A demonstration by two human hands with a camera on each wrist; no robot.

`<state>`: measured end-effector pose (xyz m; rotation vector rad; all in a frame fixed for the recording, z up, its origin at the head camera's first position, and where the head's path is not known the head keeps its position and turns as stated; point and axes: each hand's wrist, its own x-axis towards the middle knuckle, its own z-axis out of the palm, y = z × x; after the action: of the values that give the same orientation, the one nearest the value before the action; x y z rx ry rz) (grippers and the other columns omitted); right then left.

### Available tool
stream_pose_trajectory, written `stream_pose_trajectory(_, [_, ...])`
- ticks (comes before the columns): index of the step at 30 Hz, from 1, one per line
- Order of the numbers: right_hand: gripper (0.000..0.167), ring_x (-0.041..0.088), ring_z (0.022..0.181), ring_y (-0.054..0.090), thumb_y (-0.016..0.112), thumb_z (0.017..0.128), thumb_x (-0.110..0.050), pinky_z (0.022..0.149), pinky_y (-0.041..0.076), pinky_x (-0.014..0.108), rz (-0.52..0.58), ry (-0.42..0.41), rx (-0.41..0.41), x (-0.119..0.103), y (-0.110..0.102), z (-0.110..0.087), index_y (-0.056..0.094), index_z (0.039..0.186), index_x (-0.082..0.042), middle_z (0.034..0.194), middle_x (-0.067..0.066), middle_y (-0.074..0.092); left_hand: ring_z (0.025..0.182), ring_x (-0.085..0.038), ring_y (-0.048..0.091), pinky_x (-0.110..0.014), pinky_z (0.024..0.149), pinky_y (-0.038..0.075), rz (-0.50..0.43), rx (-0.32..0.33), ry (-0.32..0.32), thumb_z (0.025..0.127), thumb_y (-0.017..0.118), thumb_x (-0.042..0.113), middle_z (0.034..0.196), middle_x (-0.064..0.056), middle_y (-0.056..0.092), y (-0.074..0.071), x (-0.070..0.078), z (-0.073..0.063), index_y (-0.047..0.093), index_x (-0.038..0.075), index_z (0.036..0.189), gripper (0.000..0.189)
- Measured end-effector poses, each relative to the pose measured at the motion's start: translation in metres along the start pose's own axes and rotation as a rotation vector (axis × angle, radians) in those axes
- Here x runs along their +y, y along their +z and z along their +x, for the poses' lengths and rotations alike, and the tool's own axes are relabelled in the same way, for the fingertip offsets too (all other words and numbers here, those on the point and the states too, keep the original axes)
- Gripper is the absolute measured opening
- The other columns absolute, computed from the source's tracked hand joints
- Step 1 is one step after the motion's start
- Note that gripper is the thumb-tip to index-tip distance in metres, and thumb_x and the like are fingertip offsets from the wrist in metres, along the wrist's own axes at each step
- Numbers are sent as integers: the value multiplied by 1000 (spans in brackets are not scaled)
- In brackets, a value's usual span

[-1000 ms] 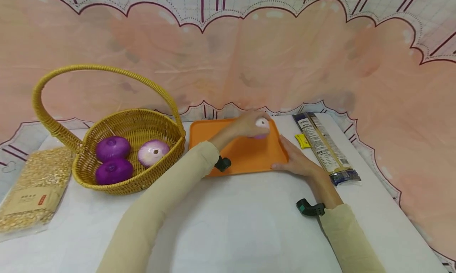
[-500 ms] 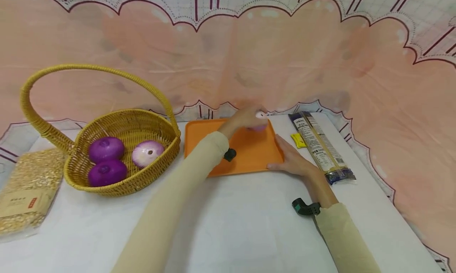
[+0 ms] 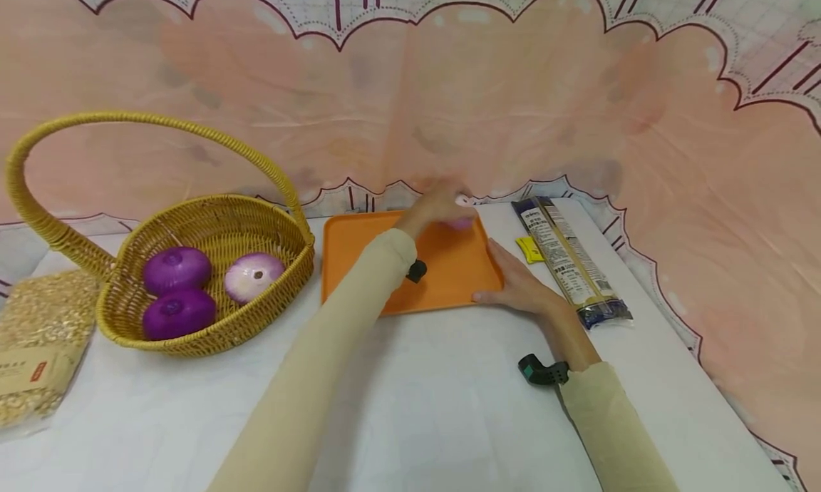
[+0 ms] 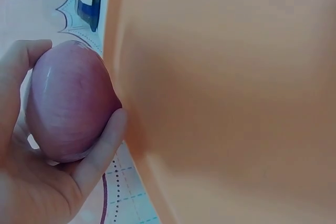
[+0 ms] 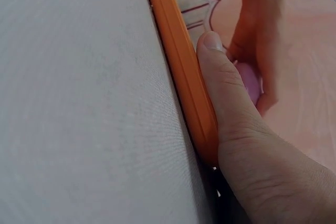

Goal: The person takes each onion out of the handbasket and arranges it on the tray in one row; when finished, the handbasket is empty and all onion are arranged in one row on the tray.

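Left hand: fingers and thumb clamped around glossy, round purple-and-white onion | Onion position: at far right corner of rectangular orange tray; tray contact cannot be told | Right hand: thumb and fingers spread apart, touching near right corner | Adjacent: small yellow packet, long blue-and-gold plastic package

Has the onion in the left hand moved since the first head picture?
Yes: against the orange tray, the onion has shifted up the head view, toward the tray's far edge.

Three onions lie in the basket left of the tray.
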<state>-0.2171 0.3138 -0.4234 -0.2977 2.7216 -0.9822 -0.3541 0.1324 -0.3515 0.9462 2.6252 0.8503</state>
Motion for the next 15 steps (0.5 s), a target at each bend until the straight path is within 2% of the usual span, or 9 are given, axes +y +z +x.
stream_pose_trajectory(7, [116, 33, 152, 5, 75, 77, -51, 122, 7, 54, -34, 17, -5, 0, -2, -2, 2, 157, -10, 165, 9, 2, 121, -23, 51, -32, 110, 39, -12, 35, -36, 86, 66, 34, 133, -7, 60, 5, 0, 8, 59, 9, 130, 51])
stream_pose_trajectory(15, [113, 34, 152, 5, 74, 79, -50, 122, 7, 54, -36, -1, -9, -3, -2, -3, 2, 156, -9, 165, 10, 1, 124, -22, 51, -30, 111, 38, -58, 42, -54, 87, 66, 33, 135, -8, 58, 16, 2, 13, 58, 7, 132, 53])
